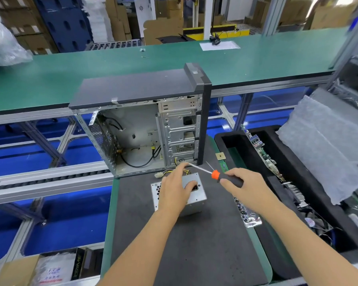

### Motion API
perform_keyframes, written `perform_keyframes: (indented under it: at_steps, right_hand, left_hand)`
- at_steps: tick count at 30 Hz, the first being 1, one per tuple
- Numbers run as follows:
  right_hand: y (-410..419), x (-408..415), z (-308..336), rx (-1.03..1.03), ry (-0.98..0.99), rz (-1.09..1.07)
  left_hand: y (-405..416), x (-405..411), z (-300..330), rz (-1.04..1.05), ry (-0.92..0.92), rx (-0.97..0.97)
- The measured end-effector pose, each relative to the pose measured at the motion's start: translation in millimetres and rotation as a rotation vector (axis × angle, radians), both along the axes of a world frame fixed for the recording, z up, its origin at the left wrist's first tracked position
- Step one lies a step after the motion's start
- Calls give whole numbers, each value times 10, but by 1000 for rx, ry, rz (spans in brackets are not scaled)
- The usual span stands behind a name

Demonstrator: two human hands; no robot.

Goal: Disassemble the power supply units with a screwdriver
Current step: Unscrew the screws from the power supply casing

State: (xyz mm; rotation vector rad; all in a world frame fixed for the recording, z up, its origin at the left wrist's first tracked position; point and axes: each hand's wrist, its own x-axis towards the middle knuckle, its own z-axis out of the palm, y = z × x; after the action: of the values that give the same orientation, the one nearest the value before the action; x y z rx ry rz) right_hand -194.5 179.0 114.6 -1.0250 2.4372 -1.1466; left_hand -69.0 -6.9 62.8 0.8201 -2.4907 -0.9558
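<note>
A silver power supply unit (196, 194) lies on the dark grey mat (174, 244), its yellow and black cables (167, 173) trailing toward the case. My left hand (175, 187) rests on top of it, thumb hooked at an opening on its upper face. My right hand (245, 185) grips the black handle of a screwdriver (215, 174) with an orange collar. Its metal shaft points up and left, the tip near my left fingertips above the unit's far edge.
An open computer case (145, 129) stands just behind the unit, side panel off. Right of the mat, a black foam tray (293, 166) holds circuit boards, with a foam sheet (327, 153) over it. A shiny bag of parts (248, 215) lies at the mat's right edge. A green conveyor (112, 65) runs beyond.
</note>
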Motion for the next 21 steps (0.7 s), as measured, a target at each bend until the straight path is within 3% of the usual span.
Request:
perform_keyframes:
  at_steps: [6, 11, 15, 21]
  right_hand:
    - [150, -107, 188, -46, -106, -14]
    - [15, -83, 325, -331, -177, -135]
    - [-153, -50, 393, -339, -61, -183]
    - [-305, -42, 534, -267, 75, -89]
  left_hand:
    - [11, -50, -98, 5, 98, -269]
    - [40, -52, -78, -21, 153, -190]
    - [48, -27, -61, -69, 112, -218]
    - [10, -24, -51, -166, 26, -260]
